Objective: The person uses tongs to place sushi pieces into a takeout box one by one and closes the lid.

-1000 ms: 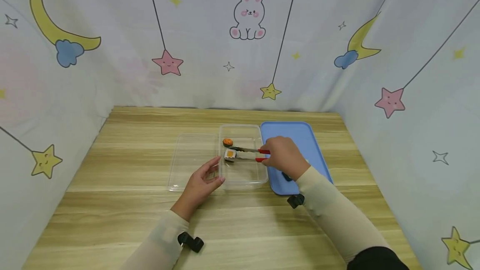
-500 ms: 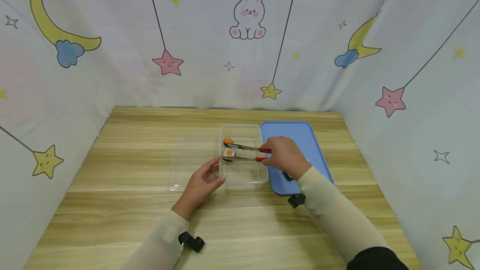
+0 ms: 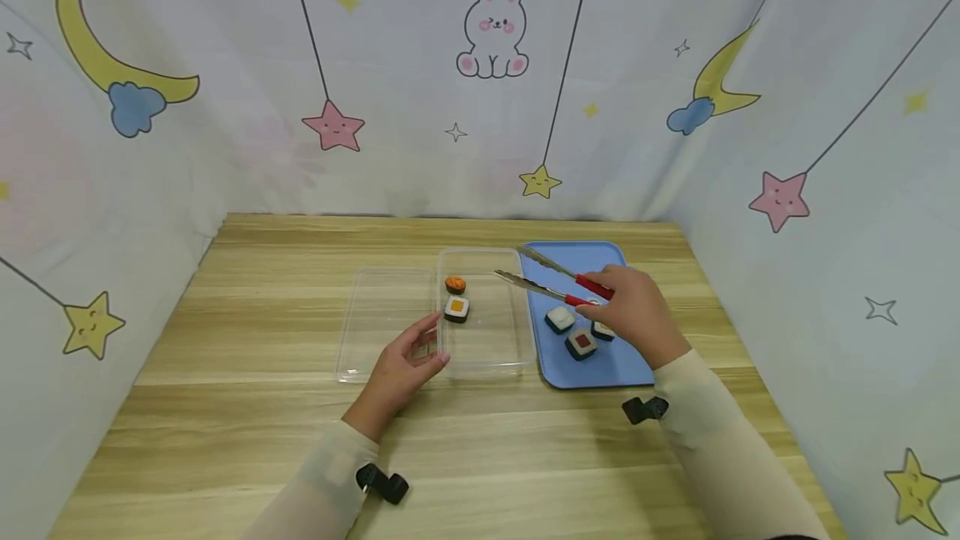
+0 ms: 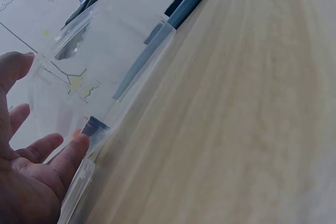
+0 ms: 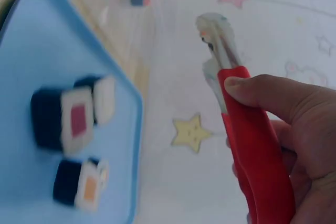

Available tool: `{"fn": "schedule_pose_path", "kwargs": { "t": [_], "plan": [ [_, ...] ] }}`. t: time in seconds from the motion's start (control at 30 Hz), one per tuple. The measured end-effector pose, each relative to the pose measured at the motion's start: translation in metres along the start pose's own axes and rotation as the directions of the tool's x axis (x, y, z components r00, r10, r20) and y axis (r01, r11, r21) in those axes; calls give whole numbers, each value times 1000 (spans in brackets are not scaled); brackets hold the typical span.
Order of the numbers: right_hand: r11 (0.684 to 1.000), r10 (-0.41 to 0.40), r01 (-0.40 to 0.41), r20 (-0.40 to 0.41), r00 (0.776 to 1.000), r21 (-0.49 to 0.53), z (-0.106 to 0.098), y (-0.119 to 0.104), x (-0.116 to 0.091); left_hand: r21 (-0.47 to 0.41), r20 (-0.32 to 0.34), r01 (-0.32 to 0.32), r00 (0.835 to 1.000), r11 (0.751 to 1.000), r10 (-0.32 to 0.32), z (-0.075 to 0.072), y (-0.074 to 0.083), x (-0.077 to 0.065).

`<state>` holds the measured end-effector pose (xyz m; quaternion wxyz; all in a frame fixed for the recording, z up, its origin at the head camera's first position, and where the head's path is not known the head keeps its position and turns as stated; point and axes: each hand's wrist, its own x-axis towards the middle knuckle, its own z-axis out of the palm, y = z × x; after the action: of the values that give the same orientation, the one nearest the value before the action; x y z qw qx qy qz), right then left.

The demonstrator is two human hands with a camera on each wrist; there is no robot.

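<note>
My right hand (image 3: 637,311) grips red-handled metal tongs (image 5: 257,150). Their spread arms hang over the left part of the blue tray (image 3: 555,369) and the container's right edge, with nothing between the tips. On the tray lie several sushi pieces, among them a white-topped one (image 3: 559,319) and a red-centred roll (image 3: 581,344). My left hand (image 3: 401,369) rests its thumb and fingertips against the left wall of a clear plastic container (image 3: 487,361). Inside it, an orange-topped sushi (image 3: 455,284) sits behind a yellow-centred roll (image 3: 457,307).
A clear lid (image 3: 382,307) lies left of the container, partly beneath my left hand. The wooden table (image 3: 480,457) is bounded at the back and sides by a printed curtain (image 3: 405,173).
The tongs let go of the yellow-centred roll, which stays in the container. My right hand has moved right with the tongs spread, uncovering sushi on the tray. The left hand keeps still.
</note>
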<state>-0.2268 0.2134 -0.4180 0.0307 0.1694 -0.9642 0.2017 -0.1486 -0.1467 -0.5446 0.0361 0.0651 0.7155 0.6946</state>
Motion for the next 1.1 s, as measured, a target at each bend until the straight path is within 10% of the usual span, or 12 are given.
{"fn": "schedule_pose_path", "kwargs": {
  "t": [0.53, 1.1],
  "plan": [
    [977, 210, -210, -1, 978, -31, -16, 91, -55, -2, 1, 7, 1000, 1000, -7, 1, -2, 1],
    [962, 271, -266, 113, 956, -55, -21, 89, -50, -11, 8, 9, 1000, 1000, -9, 0, -2, 1]
  ]
}}
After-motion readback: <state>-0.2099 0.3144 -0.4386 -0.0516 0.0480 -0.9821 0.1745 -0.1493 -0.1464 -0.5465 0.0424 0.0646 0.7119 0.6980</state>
